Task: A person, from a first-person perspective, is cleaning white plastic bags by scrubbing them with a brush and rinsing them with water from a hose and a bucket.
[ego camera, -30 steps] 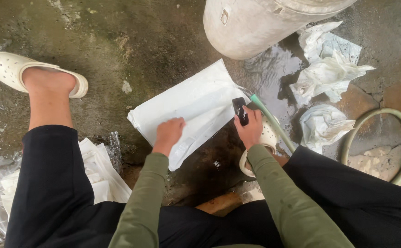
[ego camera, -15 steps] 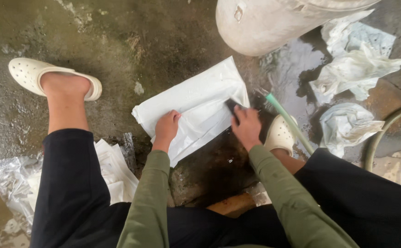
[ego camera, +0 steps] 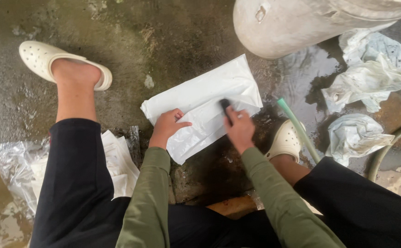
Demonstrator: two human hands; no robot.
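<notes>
A white plastic sheet [ego camera: 200, 98] lies flat on the wet concrete floor between my feet. My left hand [ego camera: 167, 127] presses down on its near left edge, fingers spread on the plastic. My right hand [ego camera: 239, 128] is shut on a small dark brush [ego camera: 225, 106] whose head rests on the middle of the sheet. Both arms wear olive green sleeves.
A large pale metal vessel [ego camera: 301, 23] lies at the top right. Crumpled white plastic pieces [ego camera: 370, 82] lie in a puddle at right, beside a green hose [ego camera: 299, 133]. A stack of folded white sheets [ego camera: 117, 170] sits by my left leg. Cream clogs [ego camera: 39, 57] are on my feet.
My right hand with the brush has moved left along the sheet, from its right edge toward the middle. The left hand stays pressed on the sheet. The view has shifted slightly.
</notes>
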